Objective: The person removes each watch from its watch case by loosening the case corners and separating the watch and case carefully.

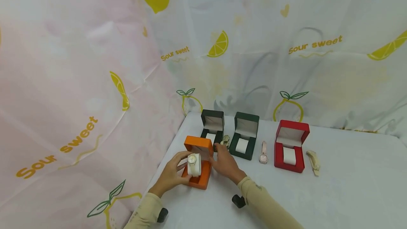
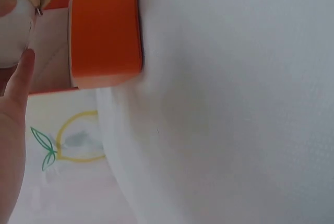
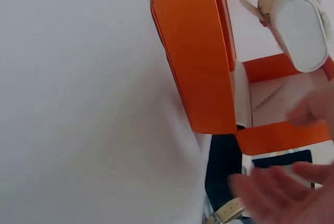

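Note:
My left hand (image 1: pixel 171 174) grips a white watch cushion (image 3: pixel 301 32) between thumb and fingers. A wristwatch (image 1: pixel 192 159) with a round face and cream strap is wrapped around that cushion. They are held above the orange watch box (image 1: pixel 206 174), whose lid (image 2: pixel 107 25) stands raised. My right hand (image 1: pixel 225 162) is at the box's right side with its fingers loosely extended and blurred in the right wrist view, holding nothing. Whether it touches the box I cannot tell. Just beyond its fingers lies another cream-strapped watch (image 1: pixel 225 140).
Behind the orange box stands an open black watch box (image 1: pixel 212 116), with a dark green one (image 1: pixel 246 117) to its right. Farther right are a pink-strapped watch (image 1: pixel 263 153), an open red box (image 1: pixel 294 125) and a cream watch strap (image 1: pixel 314 162). A lemon-print curtain (image 1: pixel 248 63) borders the white table.

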{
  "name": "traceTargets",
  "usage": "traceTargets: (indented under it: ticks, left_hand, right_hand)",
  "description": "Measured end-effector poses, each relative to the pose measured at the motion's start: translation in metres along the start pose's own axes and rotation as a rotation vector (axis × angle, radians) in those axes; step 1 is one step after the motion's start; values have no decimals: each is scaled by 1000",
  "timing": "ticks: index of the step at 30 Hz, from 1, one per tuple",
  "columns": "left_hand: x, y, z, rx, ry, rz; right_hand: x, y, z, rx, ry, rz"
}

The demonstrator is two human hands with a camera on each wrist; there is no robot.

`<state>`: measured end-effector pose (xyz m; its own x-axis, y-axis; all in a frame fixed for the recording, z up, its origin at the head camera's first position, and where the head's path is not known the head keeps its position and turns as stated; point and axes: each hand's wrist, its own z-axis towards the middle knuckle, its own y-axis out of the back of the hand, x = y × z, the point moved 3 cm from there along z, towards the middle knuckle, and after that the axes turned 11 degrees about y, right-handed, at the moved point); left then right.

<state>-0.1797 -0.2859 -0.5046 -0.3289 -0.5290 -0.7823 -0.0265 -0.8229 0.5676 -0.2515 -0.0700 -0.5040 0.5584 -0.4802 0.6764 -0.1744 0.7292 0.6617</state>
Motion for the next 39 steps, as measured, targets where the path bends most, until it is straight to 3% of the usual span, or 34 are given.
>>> traceTargets:
  ticks: [3, 5, 8, 10, 13, 16, 20, 24, 28, 35, 39]
  left_hand:
    - [4, 1, -1, 54, 95, -161]
    - [4, 2, -1, 99, 120, -240]
    - [2, 2, 0, 160, 108, -303]
    - [-1, 2, 1, 186, 102, -315]
    - [-4, 3, 2, 199, 93, -326]
    - [-6, 2, 3, 203, 90, -360]
    - [-12, 0, 3, 223, 95, -391]
    - [-16, -3, 3, 216, 86, -352]
    - [-18, -10, 5, 208, 29, -313]
    - [-16, -12, 6, 208, 0, -371]
    - [-19, -14, 6, 253, -39, -416]
  right_hand:
    - [8, 7, -10, -173, 159, -18]
    - [15, 10, -18, -247, 325, 14]
    - [27, 9, -27, -168, 529, 87]
    - [35, 6, -31, -52, 579, 99]
    - [43, 2, -33, 47, 571, 54]
    - [47, 1, -32, 44, 546, 2]
    - [50, 1, -31, 39, 562, 21]
    - [52, -1, -31, 59, 589, 41]
    - [49, -2, -32, 81, 600, 29]
    - [40, -1, -34, 36, 498, 297]
    - [37, -1, -35, -14, 515, 250]
